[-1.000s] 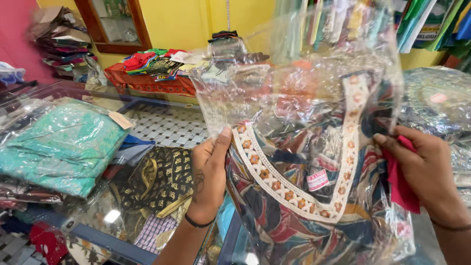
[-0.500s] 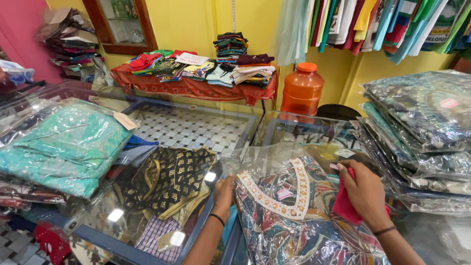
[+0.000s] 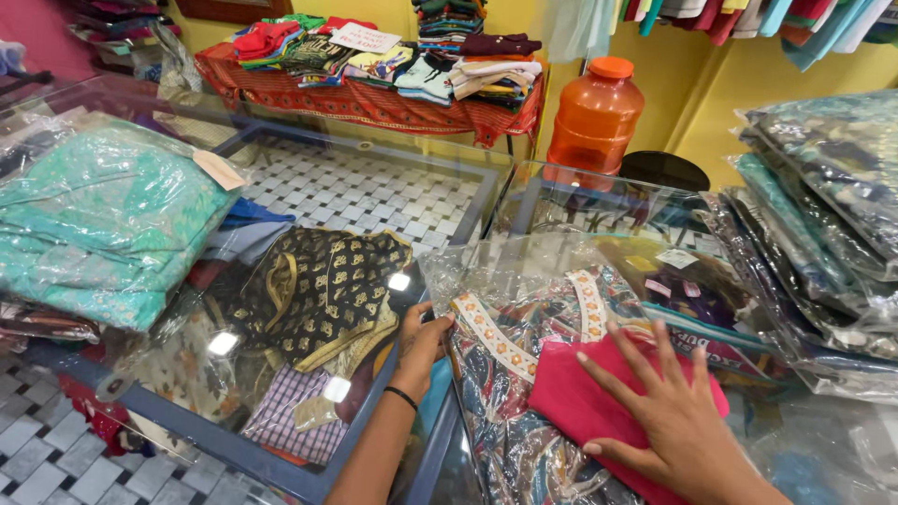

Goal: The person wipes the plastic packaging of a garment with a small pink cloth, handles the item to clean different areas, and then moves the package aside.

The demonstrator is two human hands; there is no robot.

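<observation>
A patterned garment in a clear plastic bag (image 3: 510, 374) lies flat on the glass counter (image 3: 309, 468), its embroidered neckline facing up. My left hand (image 3: 421, 341) grips the bag's left edge near the neckline. My right hand (image 3: 669, 411) lies flat, fingers spread, on a folded pink cloth (image 3: 585, 397) resting on top of the bag.
A teal bagged garment (image 3: 98, 220) lies on the counter at left. A stack of bagged garments (image 3: 823, 224) sits at right. Black and gold cloth (image 3: 323, 285) shows under the glass. An orange water jug (image 3: 596, 117) and a table of folded clothes (image 3: 393, 65) stand behind.
The bagged garment, held up in front of me a second ago, has come down flat on the counter. My right hand has opened and now presses the pink cloth onto it.
</observation>
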